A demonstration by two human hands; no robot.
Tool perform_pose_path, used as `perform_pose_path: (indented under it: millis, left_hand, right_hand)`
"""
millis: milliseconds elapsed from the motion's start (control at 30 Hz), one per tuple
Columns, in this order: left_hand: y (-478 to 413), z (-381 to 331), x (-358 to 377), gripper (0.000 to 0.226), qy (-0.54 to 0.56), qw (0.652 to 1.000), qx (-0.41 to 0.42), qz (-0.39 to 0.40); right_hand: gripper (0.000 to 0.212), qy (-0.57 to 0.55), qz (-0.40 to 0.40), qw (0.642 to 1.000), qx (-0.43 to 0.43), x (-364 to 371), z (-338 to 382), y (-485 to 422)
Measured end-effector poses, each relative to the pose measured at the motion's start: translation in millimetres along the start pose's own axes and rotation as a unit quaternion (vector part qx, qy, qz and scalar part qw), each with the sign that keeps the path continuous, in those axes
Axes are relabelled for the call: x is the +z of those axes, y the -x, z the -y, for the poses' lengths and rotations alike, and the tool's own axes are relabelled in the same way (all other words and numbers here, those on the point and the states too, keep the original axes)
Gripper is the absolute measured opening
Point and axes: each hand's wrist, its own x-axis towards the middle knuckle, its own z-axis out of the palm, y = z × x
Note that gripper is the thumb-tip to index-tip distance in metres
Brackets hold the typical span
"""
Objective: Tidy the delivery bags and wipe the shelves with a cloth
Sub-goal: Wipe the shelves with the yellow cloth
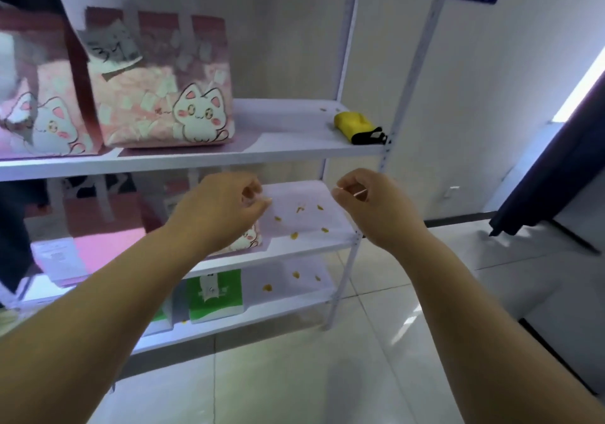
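A white metal shelf unit [294, 153] stands in front of me. Two pink cat-print delivery bags [163, 89] sit on its upper board, the left one [36, 102] cut off by the frame edge. A folded yellow cloth [355, 125] with a black strap lies at that board's right end. Another pink bag [247, 238] on the middle board is mostly hidden behind my left hand [222, 210]. My right hand [373, 204] hovers beside it. Both hands have curled fingers and hold nothing. Yellow crumbs [294, 235] dot the middle board.
Green-and-white bags [216, 296] stand on the lowest board, with more crumbs [266, 287] beside them. A pink flat bag with a receipt [65, 256] lies at the middle board's left. Pale tiled floor [327, 374] spreads below. A dark curtain [556, 161] hangs at right.
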Motion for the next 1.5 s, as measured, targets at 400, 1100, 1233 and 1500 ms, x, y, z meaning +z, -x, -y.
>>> perform_pose_path:
  millis: [400,1100,1233,1500]
  left_hand:
    - [-123.2,-20.3,62.7,0.022,-0.015,1.000,0.001,0.013]
    - [-328.4,30.4,144.7,0.042,-0.055,0.996,0.026,0.070]
    - [-327.8,32.7,151.4,0.034,-0.080,0.992,0.036,0.092]
    - [-313.8,24.5,149.6,0.030,-0.078,0.993,0.016,0.086]
  right_hand:
    - [0.035,0.059,0.006,0.998,0.024,-13.5,-94.5,-117.4]
    - [0.071,0.289,0.088,0.947,0.107,56.3,-149.9,-333.3]
    - [0.072,0.287,0.142,0.933,0.163,58.2,-153.9,-346.0]
    - [0.047,0.278,0.152,0.933,0.169,54.1,-150.3,-351.1]
